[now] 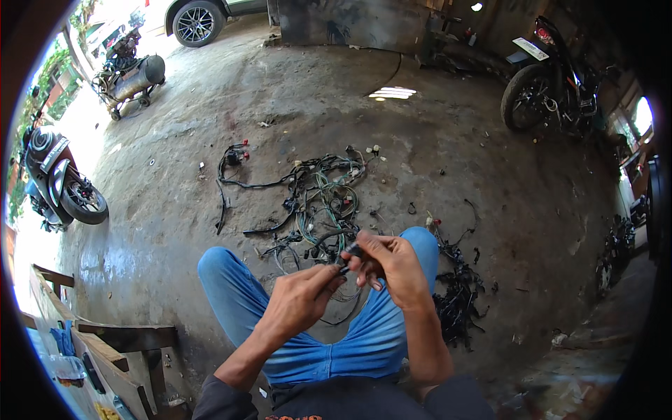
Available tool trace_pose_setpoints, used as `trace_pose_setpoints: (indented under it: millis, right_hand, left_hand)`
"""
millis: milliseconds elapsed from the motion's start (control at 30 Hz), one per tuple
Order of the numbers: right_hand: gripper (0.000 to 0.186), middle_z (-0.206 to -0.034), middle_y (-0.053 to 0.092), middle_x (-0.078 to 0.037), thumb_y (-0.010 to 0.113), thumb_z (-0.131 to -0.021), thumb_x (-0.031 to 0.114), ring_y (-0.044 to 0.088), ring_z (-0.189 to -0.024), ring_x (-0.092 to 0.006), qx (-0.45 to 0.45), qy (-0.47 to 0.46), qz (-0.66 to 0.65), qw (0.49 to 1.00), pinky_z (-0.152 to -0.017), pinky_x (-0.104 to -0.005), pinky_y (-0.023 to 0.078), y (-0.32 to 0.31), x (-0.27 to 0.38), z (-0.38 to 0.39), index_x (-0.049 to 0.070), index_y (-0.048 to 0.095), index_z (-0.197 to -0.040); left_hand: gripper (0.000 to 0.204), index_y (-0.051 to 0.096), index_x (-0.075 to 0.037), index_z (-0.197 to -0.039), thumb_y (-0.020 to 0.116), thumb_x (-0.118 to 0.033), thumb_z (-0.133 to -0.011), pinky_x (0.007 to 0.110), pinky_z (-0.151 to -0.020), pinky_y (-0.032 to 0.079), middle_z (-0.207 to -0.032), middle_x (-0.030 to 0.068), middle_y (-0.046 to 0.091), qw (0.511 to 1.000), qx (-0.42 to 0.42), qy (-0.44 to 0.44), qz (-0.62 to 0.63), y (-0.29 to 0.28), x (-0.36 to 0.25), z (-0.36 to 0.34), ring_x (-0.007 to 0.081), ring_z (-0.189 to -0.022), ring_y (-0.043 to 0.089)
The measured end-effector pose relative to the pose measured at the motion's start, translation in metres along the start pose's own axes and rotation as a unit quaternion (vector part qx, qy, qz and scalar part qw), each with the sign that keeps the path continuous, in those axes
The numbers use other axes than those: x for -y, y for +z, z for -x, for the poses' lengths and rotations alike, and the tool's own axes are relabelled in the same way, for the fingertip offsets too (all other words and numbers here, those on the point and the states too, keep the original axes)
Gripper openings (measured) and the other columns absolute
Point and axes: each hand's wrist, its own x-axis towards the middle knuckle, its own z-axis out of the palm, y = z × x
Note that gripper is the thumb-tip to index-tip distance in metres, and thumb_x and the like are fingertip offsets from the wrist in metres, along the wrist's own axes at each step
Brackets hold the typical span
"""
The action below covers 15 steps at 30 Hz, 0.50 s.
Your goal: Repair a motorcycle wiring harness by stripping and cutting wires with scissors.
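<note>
A wiring harness (325, 189) lies spread on the floor in front of my knees, with green, white and black wires, black-wrapped branches and small connectors. Above its near end, between my knees, both hands are close together on a dark, black-wrapped section of it. My left hand (302, 297) pinches this section between thumb and fingers. From the other side, my right hand (395, 269) closes thumb and forefinger on it, its other fingers curled beneath. My fingers hide most of what they grip, so its exact end cannot be made out.
Black tape-like scraps (458, 297) lie in a heap beside my right knee. A wooden bench (126, 336) stands at lower left. Motorcycles stand at the left (59, 178) and far right (553, 84). An air compressor (136, 80) and a car wheel (198, 24) are farther back.
</note>
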Motion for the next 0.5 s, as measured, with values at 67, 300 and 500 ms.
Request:
trace_pose_setpoints:
  millis: [67, 300, 500]
  right_hand:
    - [0.065, -0.098, 0.074, -0.017, 0.049, -0.104, 0.054, 0.068, -0.057, -0.0152, 0.057, 0.01, -0.176, 0.983, -0.044, -0.0229, 0.047, 0.006, 0.012, 0.003, -0.008, 0.067, -0.112]
    - [0.069, -0.107, 0.072, -0.022, 0.029, -0.107, 0.057, 0.067, -0.052, -0.019, 0.047, -0.146, -0.363, 0.919, -0.042, -0.0241, 0.049, 0.004, 0.006, 0.008, 0.002, 0.048, -0.144]
    - [0.062, -0.107, 0.073, -0.017, 0.045, -0.108, 0.039, 0.069, -0.061, -0.0182, 0.19, -0.08, -0.121, 0.971, -0.055, -0.0295, 0.057, -0.028, -0.05, 0.012, 0.008, 0.025, -0.159]
  left_hand:
    - [0.018, 0.065, -0.002, -0.108, 0.066, -0.014, -0.095, 0.042, -0.062, 0.052, -0.086, 0.0155, 0.069, 0.996, -0.069, -0.018, 0.06, -0.003, 0.011, 0.0, 0.0363, -0.076, 0.069]
    - [0.035, 0.067, 0.0, -0.095, 0.051, -0.029, -0.108, 0.028, -0.058, 0.04, -0.069, 0.0027, 0.056, 0.957, -0.063, -0.115, 0.258, -0.013, 0.014, 0.006, 0.011, -0.061, 0.05]
    - [0.052, 0.067, -0.001, -0.087, 0.041, -0.038, -0.111, 0.024, -0.053, 0.024, -0.063, -0.0076, 0.039, 0.908, -0.088, -0.171, 0.372, -0.002, 0.023, 0.013, 0.0028, -0.057, 0.031]
